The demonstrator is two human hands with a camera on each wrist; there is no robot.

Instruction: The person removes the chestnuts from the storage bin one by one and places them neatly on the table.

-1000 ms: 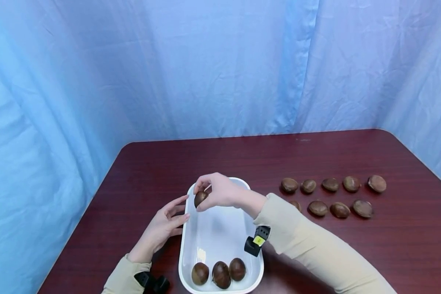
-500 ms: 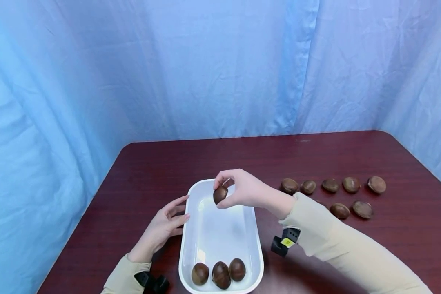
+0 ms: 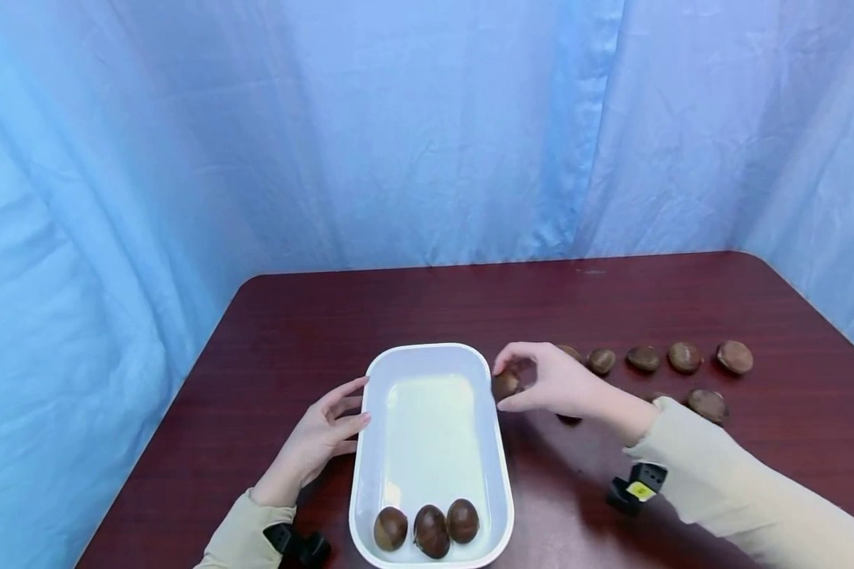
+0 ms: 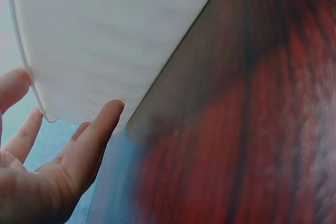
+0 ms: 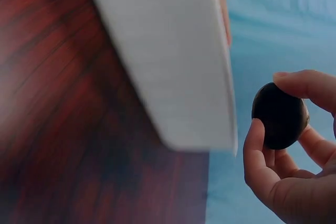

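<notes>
My right hand (image 3: 555, 385) pinches a glossy brown chestnut (image 3: 505, 385) between thumb and fingers, just beyond the right rim of a white tray (image 3: 434, 427). In the right wrist view this chestnut (image 5: 279, 115) is a dark oval with the fingers around its edge. My left hand (image 3: 309, 442) touches the tray's left side, its fingers spread along the rim and outer wall. Three chestnuts lie at the tray's near end: a left one (image 3: 391, 529), a middle one (image 3: 432, 532) and a right one (image 3: 462, 521).
More chestnuts lie in two rows on the right of the dark red table (image 3: 313, 316), among them a far-right one (image 3: 734, 357) and a front one (image 3: 707, 405). My right hand and sleeve partly hide several. A blue curtain (image 3: 427, 134) hangs behind the table.
My right hand has carried the chestnut rightward from over the tray's far left corner to beyond its right rim. My left hand stays on the tray's left side.
</notes>
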